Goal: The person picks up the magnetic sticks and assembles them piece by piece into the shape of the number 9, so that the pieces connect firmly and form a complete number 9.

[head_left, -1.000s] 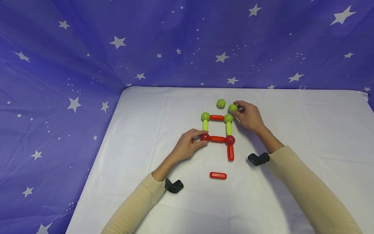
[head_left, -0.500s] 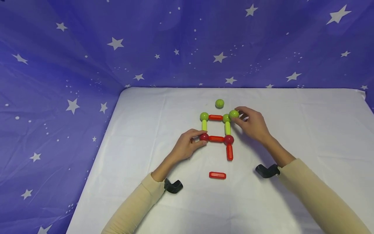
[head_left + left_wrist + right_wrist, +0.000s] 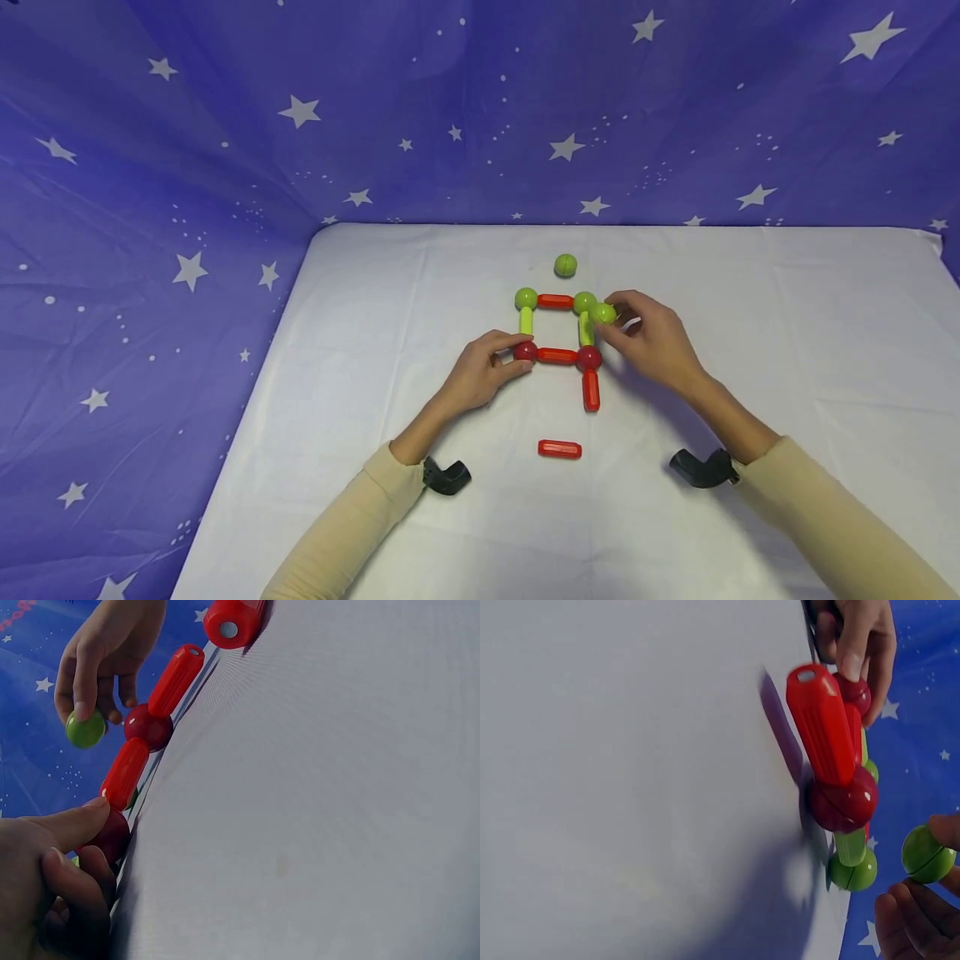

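A square of magnetic sticks and balls lies on the white cloth, with two green balls at its far corners and two red ones at its near corners. My left hand (image 3: 483,371) pinches the near-left red ball (image 3: 525,352) between thumb and fingers. In my right hand (image 3: 652,337) a loose green ball (image 3: 602,314) is pinched, held up beside the frame's right side; in the head view it overlaps the right green stick (image 3: 586,332). From the near-right red ball (image 3: 589,358) a red stick (image 3: 591,392) points toward me.
Another green ball (image 3: 566,265) lies behind the square. A single red stick (image 3: 560,449) lies in front. A starry blue cloth (image 3: 450,108) hangs behind and left of the table (image 3: 825,350).
My right hand has brought the green ball nearer to me, from behind the square's far-right corner to beside its right side. My left hand stays on the red ball.
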Demonstrator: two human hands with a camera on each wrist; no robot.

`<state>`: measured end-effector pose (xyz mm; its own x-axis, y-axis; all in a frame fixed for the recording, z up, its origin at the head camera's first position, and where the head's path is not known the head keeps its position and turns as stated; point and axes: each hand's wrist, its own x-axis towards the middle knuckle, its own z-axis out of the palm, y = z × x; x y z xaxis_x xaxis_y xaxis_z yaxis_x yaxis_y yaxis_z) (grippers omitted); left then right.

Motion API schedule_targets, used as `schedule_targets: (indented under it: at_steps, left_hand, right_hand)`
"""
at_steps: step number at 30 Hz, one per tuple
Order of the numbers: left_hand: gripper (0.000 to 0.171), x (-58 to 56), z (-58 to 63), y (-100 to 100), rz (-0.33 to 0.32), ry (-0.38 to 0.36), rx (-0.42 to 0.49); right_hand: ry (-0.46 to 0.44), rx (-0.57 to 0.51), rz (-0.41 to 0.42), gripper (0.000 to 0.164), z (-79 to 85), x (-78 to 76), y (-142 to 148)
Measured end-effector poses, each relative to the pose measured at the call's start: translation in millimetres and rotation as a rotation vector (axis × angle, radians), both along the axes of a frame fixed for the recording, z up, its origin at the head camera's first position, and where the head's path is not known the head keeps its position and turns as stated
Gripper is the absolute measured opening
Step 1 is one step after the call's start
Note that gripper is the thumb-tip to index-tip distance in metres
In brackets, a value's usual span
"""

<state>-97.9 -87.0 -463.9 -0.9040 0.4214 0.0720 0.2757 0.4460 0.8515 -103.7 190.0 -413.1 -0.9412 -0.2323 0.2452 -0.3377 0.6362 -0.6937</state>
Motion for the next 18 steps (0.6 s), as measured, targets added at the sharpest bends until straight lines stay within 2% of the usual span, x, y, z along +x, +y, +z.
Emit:
schedule_targets:
  at_steps: [12, 18]
  left_hand:
    - [0.041, -0.5, 0.0, 0, 0.002, -0.013, -0.015]
    - [0.042, -0.1, -0.4, 0, 0.004, -0.015, -0.016]
  right_hand:
    - [0.021, 0.005, 0.078, 0.029, -0.1, 23.5, -1]
    - [0.017, 0.005, 0.090, 0.033, -3.5, 31.5, 0]
